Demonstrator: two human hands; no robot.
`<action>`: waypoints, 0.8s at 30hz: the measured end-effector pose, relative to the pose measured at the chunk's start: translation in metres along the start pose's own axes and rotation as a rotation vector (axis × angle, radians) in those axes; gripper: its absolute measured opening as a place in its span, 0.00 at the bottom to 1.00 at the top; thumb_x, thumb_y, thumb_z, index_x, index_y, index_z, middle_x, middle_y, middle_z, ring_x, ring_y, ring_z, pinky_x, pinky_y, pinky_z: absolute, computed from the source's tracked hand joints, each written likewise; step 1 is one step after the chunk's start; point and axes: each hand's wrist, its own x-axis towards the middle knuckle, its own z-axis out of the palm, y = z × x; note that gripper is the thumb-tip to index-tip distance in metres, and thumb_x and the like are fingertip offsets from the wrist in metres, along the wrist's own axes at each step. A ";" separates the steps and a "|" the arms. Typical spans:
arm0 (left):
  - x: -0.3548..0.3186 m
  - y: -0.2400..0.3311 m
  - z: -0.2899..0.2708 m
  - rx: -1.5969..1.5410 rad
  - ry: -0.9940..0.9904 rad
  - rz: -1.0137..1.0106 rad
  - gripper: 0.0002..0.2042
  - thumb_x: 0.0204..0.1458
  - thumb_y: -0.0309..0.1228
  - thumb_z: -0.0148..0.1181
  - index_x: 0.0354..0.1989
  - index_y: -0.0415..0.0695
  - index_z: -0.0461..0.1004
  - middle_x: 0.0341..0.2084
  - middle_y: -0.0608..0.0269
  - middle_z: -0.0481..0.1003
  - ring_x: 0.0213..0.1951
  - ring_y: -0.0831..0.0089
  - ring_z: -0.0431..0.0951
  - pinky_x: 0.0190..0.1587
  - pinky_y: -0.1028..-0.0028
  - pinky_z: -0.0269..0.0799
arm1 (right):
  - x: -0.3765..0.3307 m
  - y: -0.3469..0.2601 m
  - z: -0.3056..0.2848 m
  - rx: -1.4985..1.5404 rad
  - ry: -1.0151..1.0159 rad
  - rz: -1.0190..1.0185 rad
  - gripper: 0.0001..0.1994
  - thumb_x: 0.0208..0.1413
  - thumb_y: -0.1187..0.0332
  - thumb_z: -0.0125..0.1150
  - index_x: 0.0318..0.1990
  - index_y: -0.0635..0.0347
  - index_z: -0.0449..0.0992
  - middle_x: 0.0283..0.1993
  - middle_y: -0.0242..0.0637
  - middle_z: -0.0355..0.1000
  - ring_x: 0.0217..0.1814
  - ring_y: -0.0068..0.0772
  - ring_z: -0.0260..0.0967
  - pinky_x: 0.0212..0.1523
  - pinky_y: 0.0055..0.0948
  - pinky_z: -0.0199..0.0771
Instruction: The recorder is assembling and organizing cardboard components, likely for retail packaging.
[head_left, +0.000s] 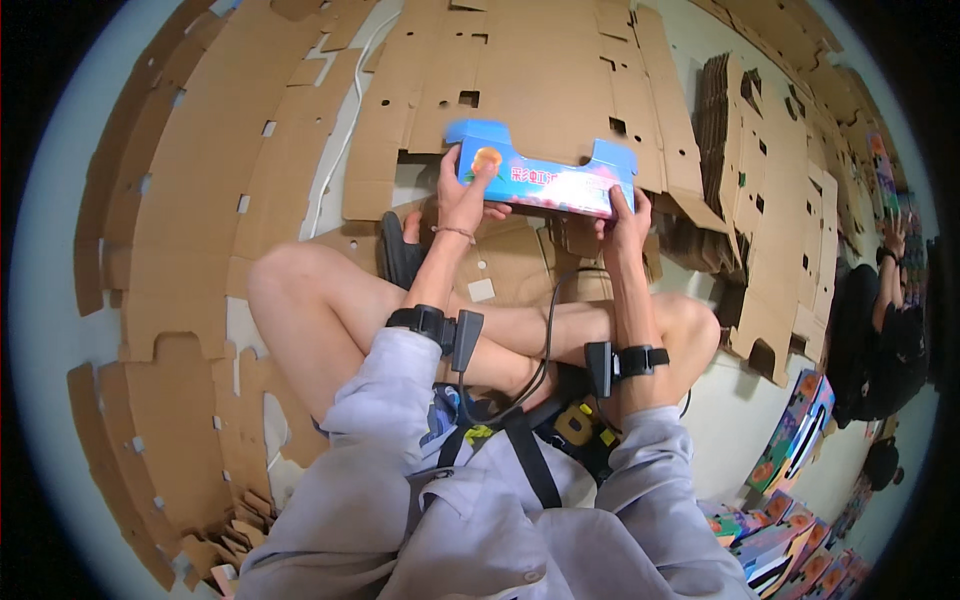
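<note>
A blue and pink printed cardboard display tray (550, 172) is held up in front of me over my crossed legs. Its two ends rise as blue flaps, with a lower edge between them, and an orange fruit picture shows at its left. My left hand (463, 200) grips the left end, thumb on the printed face and fingers behind and below. On the right end, my right hand (626, 225) is closed the same way, thumb in front. The inside of the tray and most of the fingertips are hidden from this view.
Flat brown cardboard sheets (530, 60) with cut-outs cover the floor ahead and at left (200, 200). A stack of folded cardboard (716, 130) stands to the right. Colourful printed cartons (792, 430) lie at lower right, near another person in dark clothes (880, 340). A white cable (345, 130) runs across the left.
</note>
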 end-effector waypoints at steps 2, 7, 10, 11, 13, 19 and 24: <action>-0.003 0.003 0.002 -0.012 0.029 -0.054 0.31 0.50 0.37 0.59 0.56 0.40 0.47 0.32 0.47 0.72 0.18 0.62 0.77 0.13 0.74 0.72 | 0.002 0.001 -0.003 0.124 -0.004 0.091 0.20 0.50 0.61 0.61 0.43 0.66 0.64 0.26 0.39 0.69 0.12 0.26 0.64 0.08 0.21 0.60; -0.008 0.007 0.009 -0.010 0.070 -0.095 0.29 0.51 0.41 0.56 0.53 0.36 0.51 0.31 0.48 0.73 0.18 0.64 0.76 0.14 0.74 0.73 | 0.000 -0.002 -0.009 0.195 0.010 0.284 0.15 0.51 0.60 0.60 0.37 0.64 0.69 0.26 0.36 0.70 0.17 0.28 0.69 0.14 0.20 0.69; -0.003 0.005 0.005 -0.020 0.047 -0.167 0.23 0.52 0.40 0.55 0.47 0.34 0.58 0.28 0.49 0.74 0.17 0.67 0.76 0.14 0.76 0.72 | 0.005 -0.004 -0.012 0.276 -0.018 0.394 0.15 0.53 0.61 0.58 0.38 0.65 0.68 0.26 0.36 0.70 0.17 0.28 0.69 0.15 0.21 0.70; -0.002 0.006 0.004 -0.031 0.032 -0.227 0.20 0.53 0.38 0.55 0.44 0.33 0.62 0.25 0.50 0.74 0.16 0.68 0.76 0.14 0.77 0.72 | 0.006 -0.004 -0.011 0.212 -0.050 0.354 0.14 0.53 0.61 0.58 0.38 0.65 0.68 0.26 0.37 0.70 0.17 0.28 0.69 0.14 0.21 0.70; -0.003 0.008 0.000 0.027 0.026 -0.199 0.20 0.53 0.40 0.55 0.43 0.34 0.64 0.27 0.51 0.74 0.17 0.69 0.76 0.15 0.78 0.72 | 0.005 -0.003 -0.012 0.152 -0.076 0.317 0.14 0.54 0.62 0.57 0.38 0.65 0.68 0.26 0.37 0.70 0.17 0.28 0.69 0.14 0.20 0.69; -0.017 0.030 0.017 0.066 -0.118 0.211 0.18 0.53 0.39 0.55 0.42 0.35 0.66 0.27 0.54 0.74 0.17 0.71 0.76 0.16 0.79 0.72 | 0.000 -0.010 -0.017 0.375 -0.208 0.143 0.12 0.56 0.63 0.54 0.38 0.63 0.69 0.24 0.37 0.72 0.15 0.26 0.68 0.11 0.19 0.67; -0.012 0.027 0.002 0.093 -0.028 0.038 0.17 0.53 0.38 0.54 0.42 0.36 0.66 0.25 0.55 0.74 0.17 0.71 0.75 0.16 0.79 0.72 | 0.001 -0.012 -0.011 0.192 -0.249 0.247 0.12 0.55 0.64 0.55 0.38 0.64 0.69 0.24 0.38 0.71 0.15 0.25 0.68 0.12 0.18 0.66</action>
